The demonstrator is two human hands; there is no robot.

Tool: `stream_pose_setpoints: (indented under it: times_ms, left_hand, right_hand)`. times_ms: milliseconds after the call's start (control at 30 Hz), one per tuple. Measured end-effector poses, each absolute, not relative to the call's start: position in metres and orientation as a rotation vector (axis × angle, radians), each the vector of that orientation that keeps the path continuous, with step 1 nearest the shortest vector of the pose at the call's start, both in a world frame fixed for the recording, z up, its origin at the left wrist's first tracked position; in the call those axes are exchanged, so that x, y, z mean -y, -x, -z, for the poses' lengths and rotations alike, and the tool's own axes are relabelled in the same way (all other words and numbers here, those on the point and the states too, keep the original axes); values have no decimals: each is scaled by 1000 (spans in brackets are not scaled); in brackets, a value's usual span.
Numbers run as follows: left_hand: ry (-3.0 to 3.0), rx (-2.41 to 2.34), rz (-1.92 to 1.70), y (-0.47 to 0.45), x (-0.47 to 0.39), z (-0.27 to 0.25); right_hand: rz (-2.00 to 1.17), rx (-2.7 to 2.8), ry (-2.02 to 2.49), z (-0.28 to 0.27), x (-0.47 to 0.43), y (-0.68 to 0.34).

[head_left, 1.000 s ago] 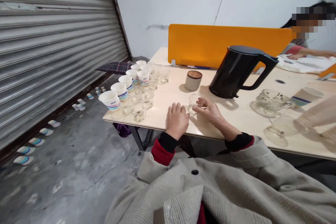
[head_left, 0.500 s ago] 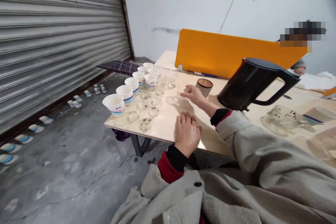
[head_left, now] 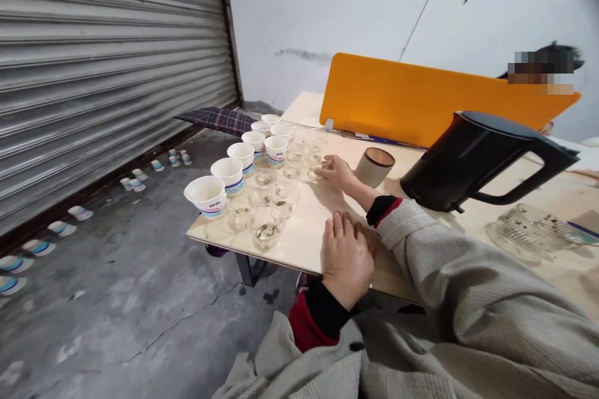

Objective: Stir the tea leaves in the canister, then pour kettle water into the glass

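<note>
- Head view: right hand reached forward over the table, fingers curled round a small clear glass cup that stands on the tabletop at the near end of the glass rows. Grip looks light, fingertips on the rim and wall; whether the cup is fully let go I cannot tell.
- Left hand flat on the table edge, palm down, fingers loosely together, holding nothing.
- Left of the right hand: clear glass cups in close rows, several with a little liquid; beyond them a line of paper cups.
- Right of the right hand: lidded canister, just beside the wrist; black kettle further right; glass pitcher past that.
- Risk, as I judge it: cups stand nearly touching, so a sideways nudge from the fingers or sleeve could tip a neighbour and spill. Outermost cups sit near the table edge; a knock could send one to the floor.
</note>
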State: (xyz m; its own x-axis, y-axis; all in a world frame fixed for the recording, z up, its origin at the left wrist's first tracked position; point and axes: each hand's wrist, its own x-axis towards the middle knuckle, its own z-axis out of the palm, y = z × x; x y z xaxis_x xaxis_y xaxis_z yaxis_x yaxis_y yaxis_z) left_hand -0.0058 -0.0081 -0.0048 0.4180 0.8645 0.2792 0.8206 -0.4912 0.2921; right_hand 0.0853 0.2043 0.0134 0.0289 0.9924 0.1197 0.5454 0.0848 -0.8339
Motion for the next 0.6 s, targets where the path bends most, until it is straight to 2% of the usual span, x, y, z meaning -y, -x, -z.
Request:
stream_pose_setpoints:
  times_ms: [367,600]
  left_hand:
    - [-2597,-1559,-633,6,9,4]
    - [-2645,-1535,-553,8,3,6]
  right_hand:
    - [-770,1580,1542,-22,-196,-81]
    - [-723,1675,1551,-58,-116,-112]
